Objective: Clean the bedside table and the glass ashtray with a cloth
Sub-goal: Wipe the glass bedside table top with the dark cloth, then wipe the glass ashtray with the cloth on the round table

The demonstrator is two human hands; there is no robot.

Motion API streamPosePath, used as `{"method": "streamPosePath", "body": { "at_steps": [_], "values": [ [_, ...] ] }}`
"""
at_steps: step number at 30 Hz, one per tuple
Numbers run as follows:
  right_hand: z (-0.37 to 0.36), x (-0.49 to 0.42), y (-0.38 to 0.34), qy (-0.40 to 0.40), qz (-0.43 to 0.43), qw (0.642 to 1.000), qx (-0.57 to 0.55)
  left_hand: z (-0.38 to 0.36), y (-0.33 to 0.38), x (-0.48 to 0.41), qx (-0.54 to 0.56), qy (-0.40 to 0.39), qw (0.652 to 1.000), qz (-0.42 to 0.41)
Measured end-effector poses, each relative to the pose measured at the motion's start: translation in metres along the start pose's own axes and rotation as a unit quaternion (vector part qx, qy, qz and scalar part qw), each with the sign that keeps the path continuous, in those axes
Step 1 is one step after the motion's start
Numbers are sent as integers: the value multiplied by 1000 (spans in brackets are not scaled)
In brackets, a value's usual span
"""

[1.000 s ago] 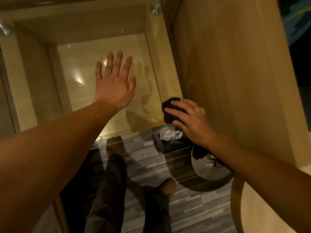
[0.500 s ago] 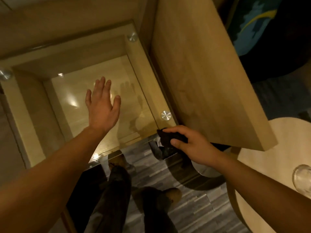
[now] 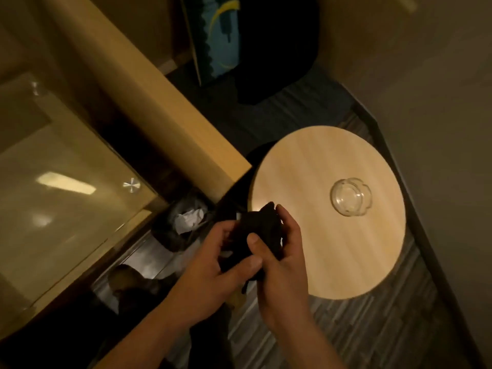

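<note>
Both my hands hold a bunched black cloth [image 3: 262, 230] in front of me, just off the near-left edge of a round wooden table [image 3: 314, 166]. My left hand [image 3: 213, 265] grips the cloth from the left and below. My right hand [image 3: 279, 259] wraps it from the right, thumb across its front. A clear glass ashtray [image 3: 350, 197] stands on the round table, to the right of my hands and apart from them. The glass-topped bedside table [image 3: 58, 198] fills the left side.
A tall wooden panel [image 3: 149, 102] runs diagonally between the glass-topped table and the round one. A bin with crumpled white paper [image 3: 190, 219] sits on the floor below. Dark bags [image 3: 277, 49] stand at the back, and a wall [image 3: 439, 102] is on the right.
The view has swung right to the round table. My left hand has left the glass top and joined my right hand on the cloth, which has moved off the glass corner.
</note>
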State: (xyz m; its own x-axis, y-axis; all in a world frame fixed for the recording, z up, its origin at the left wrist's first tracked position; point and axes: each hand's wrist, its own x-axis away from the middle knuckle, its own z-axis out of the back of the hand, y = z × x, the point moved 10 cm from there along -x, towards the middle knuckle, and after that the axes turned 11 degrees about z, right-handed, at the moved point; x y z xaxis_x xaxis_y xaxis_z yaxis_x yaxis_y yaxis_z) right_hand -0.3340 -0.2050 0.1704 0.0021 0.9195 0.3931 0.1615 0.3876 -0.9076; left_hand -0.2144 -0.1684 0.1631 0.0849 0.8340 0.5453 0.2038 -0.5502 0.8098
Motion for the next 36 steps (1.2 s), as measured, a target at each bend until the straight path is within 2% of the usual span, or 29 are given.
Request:
{"method": "streamPosePath", "body": {
  "at_steps": [4,7,11,15,18,20,24,29,30,32,34,36],
  "values": [
    [72,1,-1,82,-48,983,-156,-68,-8,-40,-72,-33,996,46],
    [131,-7,-3,108,-43,989,-89,-106,-23,-70,-95,-40,993,62],
    [189,-26,-7,82,-6,996,45,-132,-44,-105,-140,-28,986,88],
    [228,-47,-1,99,14,989,104,-145,-46,-135,-206,-48,974,80],
    [248,-63,10,116,54,981,148,-145,-42,-155,-307,-47,949,49],
    [252,-72,18,117,88,971,189,-142,-41,-170,-366,-11,930,28],
    [252,-85,46,90,86,928,352,-133,-47,-196,-509,68,858,-20],
    [257,-92,43,84,82,897,426,-125,-36,-213,-604,114,788,-23],
    [262,-95,36,98,82,897,424,-127,-29,-218,-605,116,787,-31],
    [277,-106,20,145,73,911,379,-136,-16,-232,-537,102,837,-30],
    [294,-127,7,197,38,927,317,-145,-10,-255,-420,90,902,32],
    [308,-155,1,229,-8,933,278,-158,-8,-280,-318,89,938,104]
  ]
}}
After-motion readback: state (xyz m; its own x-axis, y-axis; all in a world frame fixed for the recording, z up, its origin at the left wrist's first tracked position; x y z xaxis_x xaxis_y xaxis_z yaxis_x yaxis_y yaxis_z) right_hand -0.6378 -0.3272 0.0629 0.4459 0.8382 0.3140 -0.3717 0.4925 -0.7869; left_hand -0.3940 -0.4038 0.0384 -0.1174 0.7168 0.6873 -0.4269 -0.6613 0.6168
